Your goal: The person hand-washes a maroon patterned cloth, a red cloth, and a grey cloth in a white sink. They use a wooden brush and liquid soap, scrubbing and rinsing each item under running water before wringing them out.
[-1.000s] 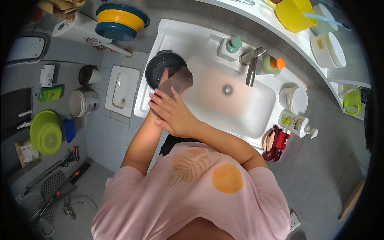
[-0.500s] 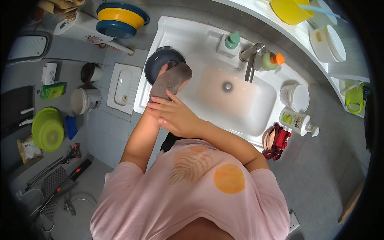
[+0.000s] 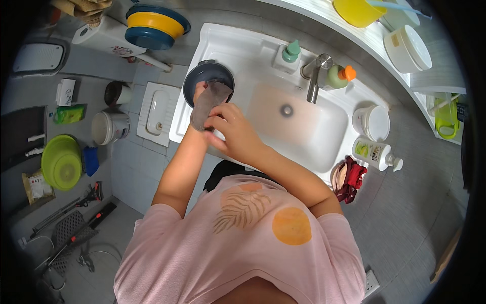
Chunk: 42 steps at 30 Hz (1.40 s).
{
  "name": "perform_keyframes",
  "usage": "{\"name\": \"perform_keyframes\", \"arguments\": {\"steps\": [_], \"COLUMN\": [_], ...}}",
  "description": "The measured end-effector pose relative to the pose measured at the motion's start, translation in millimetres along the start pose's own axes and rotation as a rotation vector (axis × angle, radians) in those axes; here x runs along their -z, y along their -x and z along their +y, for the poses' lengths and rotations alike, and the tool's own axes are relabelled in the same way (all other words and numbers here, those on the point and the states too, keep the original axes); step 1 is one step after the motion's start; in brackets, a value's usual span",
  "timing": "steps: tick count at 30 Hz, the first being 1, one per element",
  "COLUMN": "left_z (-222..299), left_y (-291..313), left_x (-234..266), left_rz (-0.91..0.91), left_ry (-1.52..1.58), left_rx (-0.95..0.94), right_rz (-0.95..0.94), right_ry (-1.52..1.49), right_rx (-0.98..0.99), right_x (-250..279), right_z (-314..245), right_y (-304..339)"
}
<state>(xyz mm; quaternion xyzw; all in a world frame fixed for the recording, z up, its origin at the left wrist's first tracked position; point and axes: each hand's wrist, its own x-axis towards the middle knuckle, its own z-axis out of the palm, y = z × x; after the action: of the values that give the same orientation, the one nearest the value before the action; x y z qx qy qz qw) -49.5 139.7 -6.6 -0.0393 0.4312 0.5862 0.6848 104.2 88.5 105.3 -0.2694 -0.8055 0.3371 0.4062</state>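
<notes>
A thin, wet-looking grey cloth (image 3: 209,103), shaped like a sock, lies over my left hand (image 3: 200,89) and wrist. Only a little of that hand shows at the cloth's left edge, over the dark grey basin (image 3: 191,87); its other fingers are hidden. My right hand (image 3: 229,129) crosses over from the right, fingers bent, gripping the cloth near my left wrist. Beneath the hands, the small round basin rests on the left ledge of the white sink (image 3: 334,157). Cloudy water stands in the sink around the drain (image 3: 287,110).
Behind the sink are a soap dispenser (image 3: 287,58), a metal faucet (image 3: 314,83) and a green bottle (image 3: 334,77) with an orange top. A white tub (image 3: 372,123), a pump bottle (image 3: 372,153) and bunched red fabric (image 3: 349,180) line the right rim. A squat toilet (image 3: 158,114) lies left.
My right hand has gone from lying flat across the left wrist to bent fingers on the cloth. The cloth's far end has drawn in toward the basin and now hangs lower and narrower.
</notes>
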Motion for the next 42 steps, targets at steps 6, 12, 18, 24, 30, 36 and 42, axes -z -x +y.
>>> {"name": "perform_keyframes", "arguments": {"steps": [6,12,18,24,30,36,42], "left_z": [10.1,47.3,118.2,114.6,55.6,-7.2,-94.2], "left_y": [10.3,52.1,133.7,183.5,215.9,131.5,51.9], "left_x": [-3.9,-26.4,-82.9,-135.4,-186.4,-129.9,-48.2], "left_rz": [-0.050,0.326,-0.437,-0.576,-0.766,-0.329,-0.697], "left_ry": [0.093,-0.709,-0.833,-1.020,-0.803,-0.397,-0.114], "left_rx": [-0.078,-0.315,-0.457,-0.721,-0.547,0.246,0.311], "right_rz": [-0.038,-0.141,-0.214,-0.042,0.407,0.392,0.212], "right_ry": [-0.094,-0.618,-0.543,-0.480,-0.622,-1.219,-0.182], "right_rx": [-0.050,-0.512,-0.448,-0.183,-0.002,-0.323,-0.064], "right_x": [-9.2,26.8,76.1,113.9,124.2,113.4,51.7], "right_z": [9.8,21.2,-2.6,-45.3,-45.5,-16.6,23.0], "right_y": [-10.9,-69.0,-122.8,-129.0,-101.1,-43.4,15.1]}}
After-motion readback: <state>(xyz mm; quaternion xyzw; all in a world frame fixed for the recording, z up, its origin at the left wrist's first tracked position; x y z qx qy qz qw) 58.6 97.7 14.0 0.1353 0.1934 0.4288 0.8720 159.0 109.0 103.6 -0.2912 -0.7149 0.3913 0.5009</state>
